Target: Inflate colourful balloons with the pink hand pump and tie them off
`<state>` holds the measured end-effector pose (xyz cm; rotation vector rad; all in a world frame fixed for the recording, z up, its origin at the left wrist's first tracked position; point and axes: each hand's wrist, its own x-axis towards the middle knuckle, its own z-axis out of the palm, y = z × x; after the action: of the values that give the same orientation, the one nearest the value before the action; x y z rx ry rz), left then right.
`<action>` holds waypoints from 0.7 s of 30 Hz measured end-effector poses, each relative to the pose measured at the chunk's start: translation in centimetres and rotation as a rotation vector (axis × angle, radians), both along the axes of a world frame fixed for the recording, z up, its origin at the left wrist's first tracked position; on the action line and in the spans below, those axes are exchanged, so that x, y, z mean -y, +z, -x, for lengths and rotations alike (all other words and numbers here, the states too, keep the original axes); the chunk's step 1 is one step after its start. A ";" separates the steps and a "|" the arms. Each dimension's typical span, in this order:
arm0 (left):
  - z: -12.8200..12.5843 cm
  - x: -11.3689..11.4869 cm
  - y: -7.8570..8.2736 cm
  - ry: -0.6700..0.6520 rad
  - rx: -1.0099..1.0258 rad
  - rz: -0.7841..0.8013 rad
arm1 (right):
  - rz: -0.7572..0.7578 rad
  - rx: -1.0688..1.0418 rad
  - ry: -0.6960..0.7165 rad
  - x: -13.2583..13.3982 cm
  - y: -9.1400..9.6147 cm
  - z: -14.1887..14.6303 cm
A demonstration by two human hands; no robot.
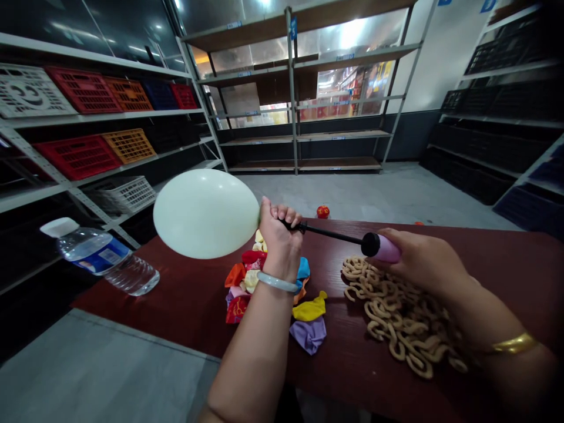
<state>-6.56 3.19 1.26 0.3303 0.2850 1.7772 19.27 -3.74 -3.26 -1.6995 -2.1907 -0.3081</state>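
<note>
Left of both hands point(281, 228) bulges a pale, inflated balloon point(206, 214).

One inflated balloon point(206, 214), one pump point(371, 244), one bottle point(101, 257) show

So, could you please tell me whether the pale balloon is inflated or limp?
Inflated: the balloon is rounded and smooth, without visible folds.

No words or numbers can be read clearly. At the left of the frame, the water bottle point(106, 259) wears a blue label point(94, 254) with a pale panel, its print blurred. Small blue-and-white tags point(345, 57) mark the rack point(289, 88) at upper centre; blue signs point(487, 6) show at upper right. Yellow marks on a red balloon point(237, 309), lower centre, are illegible.
</note>
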 end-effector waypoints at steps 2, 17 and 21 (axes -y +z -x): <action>-1.0 0.4 -0.2 -0.020 0.009 0.005 | -0.026 0.023 -0.011 0.2 -0.1 0.4; -7.2 3.7 -2.0 -0.211 -0.093 0.021 | -0.117 0.012 0.014 1.1 -0.5 4.5; -4.8 2.7 -1.0 -0.142 -0.099 0.026 | -0.106 -0.064 0.064 0.6 -0.3 3.7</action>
<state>-1.72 0.51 0.26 0.4109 0.3460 1.6190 15.58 -4.37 -3.53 -1.5590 -2.1380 -0.3413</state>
